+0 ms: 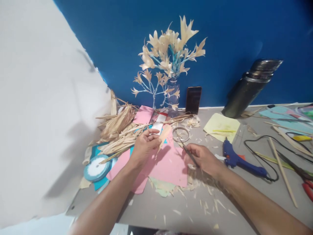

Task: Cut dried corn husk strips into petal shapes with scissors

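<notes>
My left hand (148, 142) pinches a pale dried corn husk piece (165, 133), cut to a petal-like shape, between thumb and fingers. To its right, my right hand (201, 157) is closed around a slim dark metal tool (191, 156) whose tip points up and away toward the husk. Whether it is scissors or tweezers I cannot tell. The tool and the husk are apart. Beneath both hands lie pink paper sheets (172, 166). A roll of tape (181, 134) rests just beyond the tool's tip. Husk scraps (205, 204) are scattered nearer to me.
Dried husks (117, 127) are heaped at left beside a blue ribbon spool (97, 167). Husk flowers (171, 49) stand at the back near a phone (193, 99) and a flask (246, 91). On the right are a blue glue gun (241, 160), its cord, a stick (283, 173) and red-handled pliers (307, 189).
</notes>
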`<state>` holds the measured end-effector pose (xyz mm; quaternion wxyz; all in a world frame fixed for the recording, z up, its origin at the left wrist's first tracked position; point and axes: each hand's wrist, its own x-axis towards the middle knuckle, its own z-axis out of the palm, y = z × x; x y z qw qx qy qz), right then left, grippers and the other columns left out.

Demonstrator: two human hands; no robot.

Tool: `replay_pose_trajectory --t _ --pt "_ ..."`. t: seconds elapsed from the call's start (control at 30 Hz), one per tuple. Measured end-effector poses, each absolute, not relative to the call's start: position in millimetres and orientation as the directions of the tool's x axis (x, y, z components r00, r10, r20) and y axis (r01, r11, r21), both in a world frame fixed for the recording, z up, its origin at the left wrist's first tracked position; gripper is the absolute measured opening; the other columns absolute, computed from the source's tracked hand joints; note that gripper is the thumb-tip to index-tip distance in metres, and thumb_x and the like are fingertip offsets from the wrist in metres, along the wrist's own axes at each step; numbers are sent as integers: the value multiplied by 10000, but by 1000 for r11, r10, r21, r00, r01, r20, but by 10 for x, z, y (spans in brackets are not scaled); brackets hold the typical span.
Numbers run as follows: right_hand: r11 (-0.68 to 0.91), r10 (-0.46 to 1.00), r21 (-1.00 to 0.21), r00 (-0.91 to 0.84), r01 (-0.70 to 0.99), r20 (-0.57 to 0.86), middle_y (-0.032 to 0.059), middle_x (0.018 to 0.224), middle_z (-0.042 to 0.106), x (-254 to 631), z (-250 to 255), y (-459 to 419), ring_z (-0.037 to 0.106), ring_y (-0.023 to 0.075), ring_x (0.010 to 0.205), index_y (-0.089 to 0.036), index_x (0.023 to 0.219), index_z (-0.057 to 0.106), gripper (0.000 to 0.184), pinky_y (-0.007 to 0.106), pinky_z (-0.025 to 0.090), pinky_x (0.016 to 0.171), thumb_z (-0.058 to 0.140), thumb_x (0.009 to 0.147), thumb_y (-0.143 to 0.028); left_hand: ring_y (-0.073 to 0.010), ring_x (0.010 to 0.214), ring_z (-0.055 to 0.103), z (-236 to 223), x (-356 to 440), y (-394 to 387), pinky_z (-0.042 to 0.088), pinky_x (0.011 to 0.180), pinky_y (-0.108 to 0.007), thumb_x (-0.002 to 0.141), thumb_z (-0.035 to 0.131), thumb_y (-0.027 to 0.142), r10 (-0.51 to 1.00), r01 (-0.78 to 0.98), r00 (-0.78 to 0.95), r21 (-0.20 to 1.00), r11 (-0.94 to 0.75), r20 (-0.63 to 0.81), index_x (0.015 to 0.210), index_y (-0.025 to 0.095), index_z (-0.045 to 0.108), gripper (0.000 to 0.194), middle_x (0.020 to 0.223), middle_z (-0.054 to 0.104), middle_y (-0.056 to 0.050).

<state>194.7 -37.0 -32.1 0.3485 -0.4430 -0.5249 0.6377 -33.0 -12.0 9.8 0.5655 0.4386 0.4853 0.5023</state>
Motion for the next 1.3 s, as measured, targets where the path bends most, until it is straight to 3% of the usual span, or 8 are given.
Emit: replay_pose_trajectory --t 0.13,0.3,0.57,0.8,0.9,1.0,1.17,1.3 --pt "-81 903 -972 -396 218 -164 -32 665 539 1901 -300 -402 414 93 578 -145 783 648 270 222 336 524 770 704 -373 -78 451 468 109 -300 -179 368 432 -216 664 718 178 996 -86 31 992 87 -85 1039 171 522 423 669 585 55" --pt "-90 901 -960 -389 267 -193 -44 594 482 1861 -278 -431 343 78 539 -135 689 630 309 214 256 476 794 663 -395 -83 517 491 100 -230 -247 376 441 -198 699 707 182 999 -4 44 1000 23 -23 1077 177 514 425 708 599 41" --pt "-117 912 -956 -353 268 -211 -37 568 461 1880 -299 -441 360 90 519 -137 652 643 421 231 276 472 801 639 -527 -70 517 450 104 -199 -270 355 447 -191 701 701 173 998 -32 50 999 27 -25 1078 176 523 416 713 597 43" --pt "-70 904 -929 -371 364 -213 -53 569 358 1902 -290 -437 273 92 539 -152 645 588 413 240 202 474 748 701 -528 -71 538 473 110 -222 -234 369 482 -199 707 724 239 998 -53 40 998 45 -43 1045 180 571 376 789 608 19" --pt "-2 912 -908 -372 419 -174 -61 568 311 1894 -285 -446 243 92 547 -162 612 541 399 241 183 478 731 718 -496 -107 662 553 94 -271 -190 421 582 -220 790 663 340 1000 -13 10 1000 -4 5 962 168 637 244 857 647 -26" --pt "69 920 -879 -371 472 -128 -66 560 286 1871 -275 -466 233 90 544 -177 567 462 393 235 179 475 706 731 -438 -163 815 592 114 -292 -173 442 699 -246 849 581 420 996 87 48 993 -81 77 830 161 679 278 855 667 -55" --pt "161 918 -794 -384 586 -97 -58 526 350 1838 -284 -493 292 93 515 -190 543 406 319 236 197 482 622 750 -301 -176 728 566 192 -220 -226 424 664 -266 787 641 363 990 257 129 962 -93 61 710 174 672 206 754 640 -38" --pt "204 913 -732 -396 650 -97 -46 507 369 1841 -307 -497 308 102 501 -192 512 393 317 250 186 486 590 747 -274 -157 693 537 169 -177 -247 414 663 -258 745 675 289 984 369 115 913 -171 137 609 177 649 178 707 610 -24"
